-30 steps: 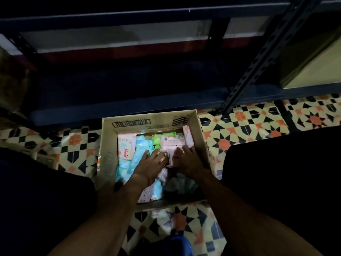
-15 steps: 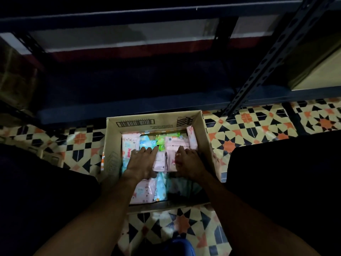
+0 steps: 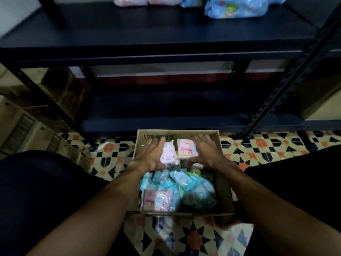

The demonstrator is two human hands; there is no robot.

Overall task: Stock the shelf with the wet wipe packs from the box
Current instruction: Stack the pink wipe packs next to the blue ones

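Two pink wet wipe packs [image 3: 186, 151], one showing a cartoon face, sit side by side over the box [image 3: 177, 133] at its far end, squeezed between my left hand [image 3: 150, 154] and right hand [image 3: 207, 152], fingers straight and together

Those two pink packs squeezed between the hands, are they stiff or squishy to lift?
Probably squishy: the pink packs look like thin film pouches, like those slumped in the box. Possibly slippery, as the film shines; the left hand and right hand press them from both sides.
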